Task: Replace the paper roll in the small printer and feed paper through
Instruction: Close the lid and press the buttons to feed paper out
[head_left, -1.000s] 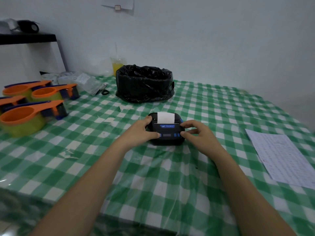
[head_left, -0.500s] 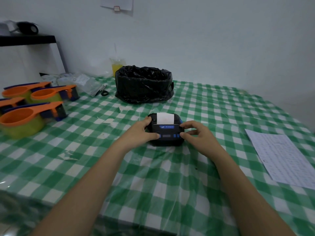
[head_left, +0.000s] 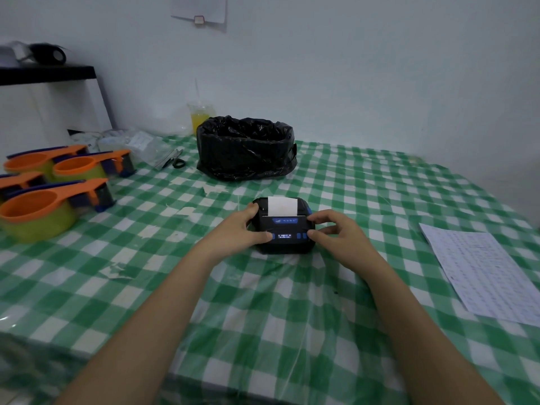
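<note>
A small black printer (head_left: 287, 226) with blue buttons and a lit display sits on the green checked tablecloth (head_left: 263, 302), its lid closed. A strip of white paper (head_left: 282, 206) sticks out of its top slot. My left hand (head_left: 238, 230) grips the printer's left side, thumb on the front left button. My right hand (head_left: 339, 233) holds the right side, with its thumb at the blue buttons on the front and its index finger on the top edge.
A bin lined with a black bag (head_left: 247, 147) stands behind the printer. Several orange and green tape dispensers (head_left: 43, 206) lie at the left. A printed sheet (head_left: 485, 273) lies at the right. Scissors (head_left: 175, 162) and a yellow drink cup (head_left: 200, 118) sit at the back.
Both hands stay on the printer. The display on its front now glows. The paper strip looks much the same length.
</note>
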The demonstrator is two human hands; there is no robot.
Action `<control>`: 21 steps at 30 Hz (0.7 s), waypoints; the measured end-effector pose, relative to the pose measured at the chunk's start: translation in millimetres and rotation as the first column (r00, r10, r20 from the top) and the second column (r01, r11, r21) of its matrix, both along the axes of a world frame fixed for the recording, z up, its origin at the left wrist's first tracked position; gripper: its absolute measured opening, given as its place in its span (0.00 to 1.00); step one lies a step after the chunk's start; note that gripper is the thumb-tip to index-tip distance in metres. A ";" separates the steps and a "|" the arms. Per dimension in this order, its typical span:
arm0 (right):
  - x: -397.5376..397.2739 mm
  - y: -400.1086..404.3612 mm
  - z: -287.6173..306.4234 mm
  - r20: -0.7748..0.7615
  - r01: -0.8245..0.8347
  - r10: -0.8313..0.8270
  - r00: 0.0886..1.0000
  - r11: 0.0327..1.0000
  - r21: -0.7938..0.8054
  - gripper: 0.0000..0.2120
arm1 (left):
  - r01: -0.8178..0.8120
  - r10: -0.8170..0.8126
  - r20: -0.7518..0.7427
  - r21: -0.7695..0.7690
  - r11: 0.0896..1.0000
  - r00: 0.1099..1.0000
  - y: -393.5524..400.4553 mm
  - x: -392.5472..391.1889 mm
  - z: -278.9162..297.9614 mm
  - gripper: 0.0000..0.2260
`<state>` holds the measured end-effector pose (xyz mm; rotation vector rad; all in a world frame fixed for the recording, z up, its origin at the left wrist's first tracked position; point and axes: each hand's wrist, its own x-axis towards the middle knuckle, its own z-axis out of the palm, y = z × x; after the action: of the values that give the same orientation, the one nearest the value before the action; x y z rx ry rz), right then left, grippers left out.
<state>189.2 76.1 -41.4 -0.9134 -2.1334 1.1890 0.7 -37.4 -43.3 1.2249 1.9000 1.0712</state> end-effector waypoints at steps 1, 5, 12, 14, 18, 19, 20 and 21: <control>0.1 0.2 -0.3 -0.001 0.002 -0.002 1.000 1.000 -0.001 0.09 | -0.001 0.001 0.002 -0.001 1.000 1.000 -0.1 0.2 0.2 0.37; 0.0 0.7 -1.4 -0.002 0.003 -0.003 1.000 1.000 -0.005 0.10 | -0.013 0.013 0.005 -0.010 1.000 1.000 -0.9 0.2 -0.2 0.38; -0.6 0.1 -1.3 -0.004 0.006 -0.006 1.000 1.000 -0.025 0.11 | -0.014 0.014 0.017 -0.006 1.000 1.000 -2.8 1.9 2.0 0.38; -1.0 -0.2 -1.3 -0.002 0.010 -0.010 1.000 0.999 -0.033 0.11 | -0.011 0.011 0.047 0.003 1.000 0.999 -3.9 1.6 1.0 0.37; -2.9 -0.2 1.2 0.000 0.022 -0.022 1.000 0.997 -0.076 0.12 | -0.083 0.071 0.156 0.069 0.994 0.985 -6.4 4.6 1.1 0.33; -4.1 0.1 2.2 0.007 0.032 -0.032 0.999 0.996 -0.087 0.12 | -0.110 0.095 0.171 0.076 0.991 0.981 -6.5 4.5 0.7 0.32; -5.5 0.3 3.4 0.019 0.044 -0.043 0.999 0.995 -0.094 0.13 | -0.125 0.111 0.169 0.079 0.989 0.979 -6.4 4.5 0.2 0.32; -7.0 0.5 4.7 0.034 0.058 -0.054 0.998 0.994 -0.097 0.12 | -0.129 0.116 0.158 0.078 0.989 0.981 -6.1 4.3 -0.6 0.31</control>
<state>182.2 76.6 -36.7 -1.0340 -2.0747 1.2687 5.1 -43.5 -43.9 1.0509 1.8468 1.2884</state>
